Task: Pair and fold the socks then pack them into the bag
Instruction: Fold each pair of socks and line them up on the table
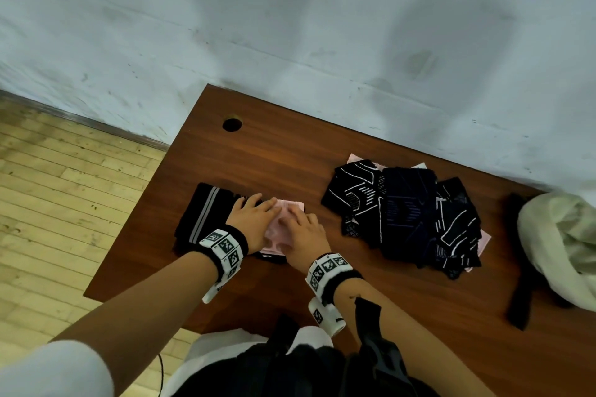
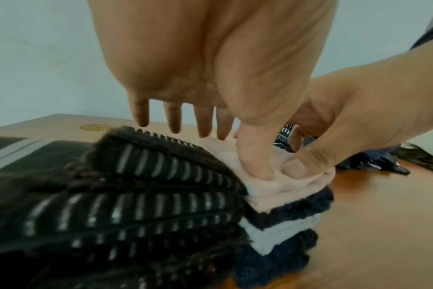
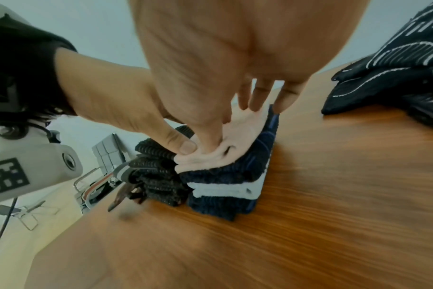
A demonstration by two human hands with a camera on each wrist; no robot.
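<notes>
Pink sock (image 1: 281, 229) lies atop a stack of folded dark socks (image 1: 206, 216) near the counter's (image 1: 387, 293) left edge. Left hand (image 1: 254, 222) and right hand (image 1: 303, 235) press it flat, fingers straight, thumbs touching. Loose socks (image 1: 406, 219) and the bag (image 1: 561, 245) sit toward the right edge.

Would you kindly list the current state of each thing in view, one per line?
Pink sock: folded, lying on top of the dark stack, pressed by both hands.
Folded stack: dark and white layers, resting on the table.
Loose sock pile: unsorted, heaped to the right.
Bag: at the table's right edge, crumpled; nothing visibly packed.
Left hand: fingers straight, thumb pressing.
Right hand: pressing likewise.
</notes>
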